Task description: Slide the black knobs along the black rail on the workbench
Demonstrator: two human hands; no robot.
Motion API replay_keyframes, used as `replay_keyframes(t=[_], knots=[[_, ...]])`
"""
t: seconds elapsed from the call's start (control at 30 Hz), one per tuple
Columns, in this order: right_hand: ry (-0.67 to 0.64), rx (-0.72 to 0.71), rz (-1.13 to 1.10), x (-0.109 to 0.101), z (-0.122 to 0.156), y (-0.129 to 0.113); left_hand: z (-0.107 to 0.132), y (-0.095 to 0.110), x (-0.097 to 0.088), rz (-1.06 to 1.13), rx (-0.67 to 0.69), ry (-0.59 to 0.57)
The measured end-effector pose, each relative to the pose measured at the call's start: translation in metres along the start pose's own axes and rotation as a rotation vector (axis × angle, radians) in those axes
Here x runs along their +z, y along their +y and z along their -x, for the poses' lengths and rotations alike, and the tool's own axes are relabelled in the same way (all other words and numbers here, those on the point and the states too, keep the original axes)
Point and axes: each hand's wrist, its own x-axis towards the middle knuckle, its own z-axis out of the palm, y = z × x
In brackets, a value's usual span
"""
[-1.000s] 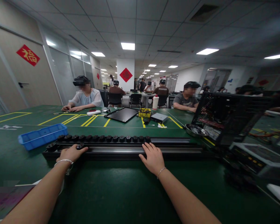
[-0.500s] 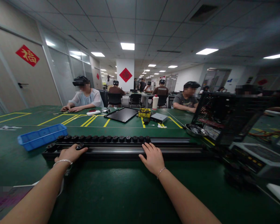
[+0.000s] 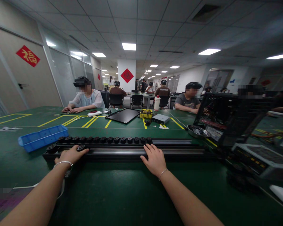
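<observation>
A long black rail tray with a metal strip along it lies crosswise in front of me. Several small black round parts stand in a row along its back channel. At the left end, my left hand closes its fingers and thumb around one black round part in the front channel; some fingertips are hidden. My right hand rests on the rail tray right of the middle, its fingers spread and their tips near the end of the row. Nothing shows in its grasp.
Left of the rail tray sits a blue plastic bin. At right are an open computer case, a metal bowl and a power supply. A black panel and a white bottle are farther back. Co-workers sit across the table.
</observation>
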Motion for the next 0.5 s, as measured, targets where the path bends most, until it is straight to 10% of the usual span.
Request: replay_keyframes(t=[0.5], knots=[[0.018, -0.009, -0.013, 0.0015, 0.0003, 0.0009, -0.0015, -0.0007, -0.0003, -0.005, -0.006, -0.026]])
